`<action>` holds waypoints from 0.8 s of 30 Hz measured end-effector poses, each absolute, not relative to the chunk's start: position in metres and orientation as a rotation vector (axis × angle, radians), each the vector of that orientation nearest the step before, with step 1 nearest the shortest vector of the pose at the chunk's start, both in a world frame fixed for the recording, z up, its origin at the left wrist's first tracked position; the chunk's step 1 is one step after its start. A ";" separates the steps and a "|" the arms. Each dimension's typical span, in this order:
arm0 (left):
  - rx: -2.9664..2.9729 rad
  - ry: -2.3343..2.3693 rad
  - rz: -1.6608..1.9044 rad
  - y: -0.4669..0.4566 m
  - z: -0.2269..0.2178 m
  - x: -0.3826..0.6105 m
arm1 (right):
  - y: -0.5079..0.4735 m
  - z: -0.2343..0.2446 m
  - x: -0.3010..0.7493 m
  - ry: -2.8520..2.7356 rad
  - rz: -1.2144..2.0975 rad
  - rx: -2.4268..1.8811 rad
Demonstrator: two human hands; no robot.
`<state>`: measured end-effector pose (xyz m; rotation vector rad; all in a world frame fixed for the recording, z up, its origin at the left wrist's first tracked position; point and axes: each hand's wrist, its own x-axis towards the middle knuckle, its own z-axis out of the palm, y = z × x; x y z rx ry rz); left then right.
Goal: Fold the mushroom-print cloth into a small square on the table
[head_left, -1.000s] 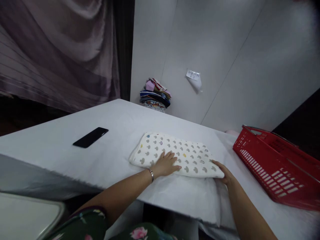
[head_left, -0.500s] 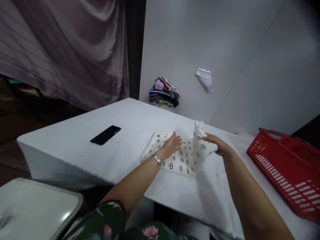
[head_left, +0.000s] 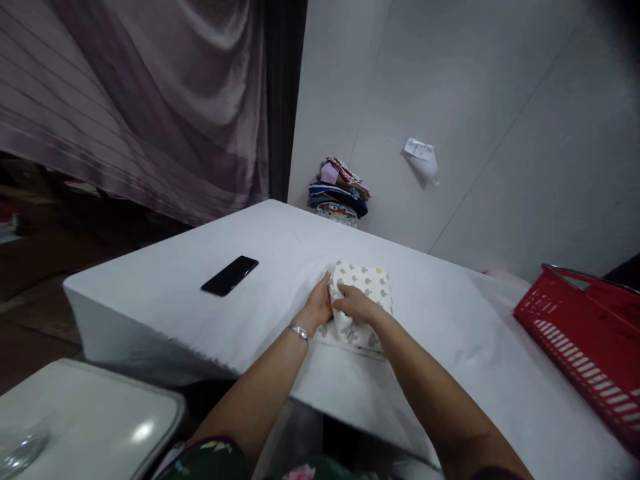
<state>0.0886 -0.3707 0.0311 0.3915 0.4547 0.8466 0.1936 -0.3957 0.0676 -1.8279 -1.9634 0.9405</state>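
A white cloth (head_left: 367, 283) printed with small grey mushroom shapes lies folded into a compact bundle near the table's front edge. My right hand (head_left: 356, 303) reaches across its top, with fingers closed on the folded layer at the left side. Against that same left edge, my left hand (head_left: 317, 305) is curled round the fabric, its fingertips partly hidden by the cloth. A silver bracelet (head_left: 300, 331) circles my left wrist.
The table (head_left: 280, 233) has a white cover. A black phone (head_left: 230, 275) lies to the left, and a red basket (head_left: 580, 340) stands at the right. Folded clothes (head_left: 340, 190) are stacked beyond the far edge. A pale-topped stool or case (head_left: 90, 413) is at lower left.
My right hand has brought the cloth's raised right end leftward over the rest, making a smaller bundle. My left hand has gone from lying flat on top to the left edge.
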 end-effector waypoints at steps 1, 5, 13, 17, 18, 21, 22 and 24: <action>0.381 0.456 0.867 -0.368 0.032 0.087 | -0.396 0.068 0.193 -1.939 0.965 -1.810; 0.358 0.529 0.757 -0.359 0.027 0.071 | -0.398 0.061 0.186 -1.838 1.195 -1.700; 0.893 0.808 0.730 -0.361 0.009 0.067 | -0.413 0.037 0.192 -1.660 1.242 -1.441; 1.021 1.009 0.975 -0.358 0.002 0.070 | -0.414 0.018 0.191 -1.664 1.130 -1.379; 1.044 1.059 1.001 -0.356 0.001 0.070 | -0.415 0.016 0.190 -1.671 1.107 -1.377; 1.147 1.205 1.021 -0.348 0.000 0.068 | -0.423 0.019 0.189 -1.715 1.036 -1.365; 1.190 1.246 1.010 -0.345 0.001 0.068 | -0.428 0.023 0.192 -1.760 0.978 -1.354; 1.275 1.306 0.982 -0.339 0.004 0.068 | -0.439 0.033 0.202 -1.876 0.778 -1.327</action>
